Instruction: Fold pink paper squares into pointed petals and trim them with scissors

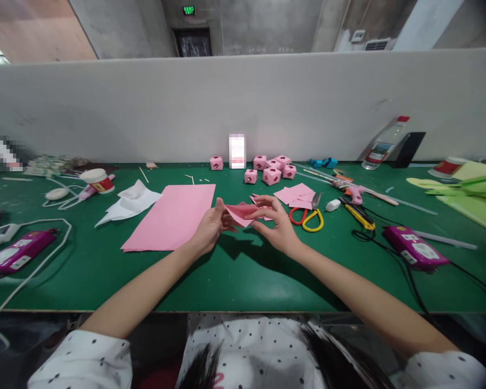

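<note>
A folded piece of pink paper (pixel 241 214) is held above the green table between both of my hands. My left hand (pixel 211 226) grips its left end, with the thumb pointing up and the fingers behind. On the right end, the fingertips of my right hand (pixel 276 224) pinch the paper. Left of my hands lies a stack of pink sheets (pixel 174 216). Several finished pink paper cubes (pixel 272 175) with dark diamond-shaped openings sit behind. Cut pink pieces (pixel 295 194) lie to the right, beside scissors (pixel 312 219) with red and yellow handles.
A white crumpled tissue (pixel 132 202) and a paper cup (pixel 98 181) are at left. At right are a pink glue gun (pixel 353 192), a yellow cutter (pixel 360 216), a purple power strip (pixel 415 248) with black cables, and a bottle (pixel 384 146). A grey partition (pixel 166 108) closes the back.
</note>
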`<state>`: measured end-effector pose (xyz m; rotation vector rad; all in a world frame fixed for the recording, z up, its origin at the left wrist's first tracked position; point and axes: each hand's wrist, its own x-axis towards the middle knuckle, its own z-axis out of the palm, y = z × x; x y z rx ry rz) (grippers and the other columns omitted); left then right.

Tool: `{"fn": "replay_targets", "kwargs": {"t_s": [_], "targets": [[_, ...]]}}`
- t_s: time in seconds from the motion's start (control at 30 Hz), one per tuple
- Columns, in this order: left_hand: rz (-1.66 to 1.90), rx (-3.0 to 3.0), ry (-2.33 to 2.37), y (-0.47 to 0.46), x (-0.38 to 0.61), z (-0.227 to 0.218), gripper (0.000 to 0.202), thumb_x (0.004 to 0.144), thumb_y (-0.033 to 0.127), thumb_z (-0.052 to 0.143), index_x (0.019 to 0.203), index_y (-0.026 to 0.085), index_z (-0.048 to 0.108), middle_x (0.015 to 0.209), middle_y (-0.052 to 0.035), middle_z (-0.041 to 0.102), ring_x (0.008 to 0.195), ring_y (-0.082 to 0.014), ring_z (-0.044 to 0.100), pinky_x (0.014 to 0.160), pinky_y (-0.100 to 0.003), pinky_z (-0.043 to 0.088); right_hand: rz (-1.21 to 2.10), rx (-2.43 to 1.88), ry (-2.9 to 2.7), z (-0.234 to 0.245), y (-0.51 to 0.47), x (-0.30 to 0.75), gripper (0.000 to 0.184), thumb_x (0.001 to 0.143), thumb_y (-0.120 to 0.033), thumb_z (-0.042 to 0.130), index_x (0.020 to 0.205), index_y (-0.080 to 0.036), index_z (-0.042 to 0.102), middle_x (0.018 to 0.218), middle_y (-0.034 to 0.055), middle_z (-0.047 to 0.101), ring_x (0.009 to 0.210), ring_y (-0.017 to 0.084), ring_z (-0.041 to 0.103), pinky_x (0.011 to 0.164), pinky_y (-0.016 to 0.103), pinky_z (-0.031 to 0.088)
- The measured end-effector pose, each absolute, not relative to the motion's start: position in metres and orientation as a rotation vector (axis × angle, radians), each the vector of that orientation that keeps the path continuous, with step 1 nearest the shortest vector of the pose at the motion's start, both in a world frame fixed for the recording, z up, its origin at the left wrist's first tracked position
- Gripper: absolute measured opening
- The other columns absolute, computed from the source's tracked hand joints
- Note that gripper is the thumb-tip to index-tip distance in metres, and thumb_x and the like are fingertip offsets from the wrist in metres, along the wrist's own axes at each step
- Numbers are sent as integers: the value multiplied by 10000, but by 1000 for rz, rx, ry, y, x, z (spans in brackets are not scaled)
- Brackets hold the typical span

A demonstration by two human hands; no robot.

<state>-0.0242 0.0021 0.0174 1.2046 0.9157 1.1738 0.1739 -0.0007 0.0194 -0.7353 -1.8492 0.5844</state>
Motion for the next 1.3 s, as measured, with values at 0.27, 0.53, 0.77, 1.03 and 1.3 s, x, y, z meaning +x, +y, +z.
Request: {"fn": "replay_targets", "kwargs": {"t_s": [0.27, 0.53, 0.77, 1.03, 1.3], "targets": [[1052, 1204, 814, 0, -22, 19, 639, 756, 677, 601, 1066, 128, 708, 1079, -157, 697, 798, -192, 670, 607, -244, 510, 734, -651, -1859, 21, -2, 175, 211, 917, -258, 502, 997, -244, 696, 1146, 83, 619, 1145, 239, 552, 1001, 429, 423], [1130, 1244, 845, -5, -14, 13, 613, 757, 729, 538, 909, 146, 650, 871, -76, 669, 750, -161, 621, 575, -218, 481, 489, -728, -1929, 18, -6, 168, 196, 908, -278, 518, 982, -231, 693, 1011, 93, 618, 990, 234, 583, 898, 409, 469], [1072, 1295, 907, -7, -9, 9, 464, 788, 613, 612, 879, 158, 635, 749, -12, 608, 634, -99, 549, 566, -194, 441, 610, -788, -1882, 12, -7, 165, 250, 889, -310, 565, 1122, -241, 625, 990, 68, 666, 891, 212, 608, 809, 370, 493], [1277, 1452, 1065, -9, -12, 19, 416, 793, 486, 669, 618, 155, 486, 583, 42, 469, 557, -76, 423, 526, -194, 337, 1343, -829, -1618, 8, -1, 160, 380, 821, -565, 610, 896, -196, 562, 733, 4, 629, 633, 144, 617, 554, 257, 467], [1173, 1579, 994, -10, -14, 21, 337, 823, 478, 633, 771, 147, 606, 676, 7, 579, 605, -104, 499, 549, -213, 380, 1303, -865, -1605, 16, 0, 165, 367, 738, -519, 721, 766, -162, 638, 682, 17, 668, 618, 138, 612, 596, 260, 479]]}}
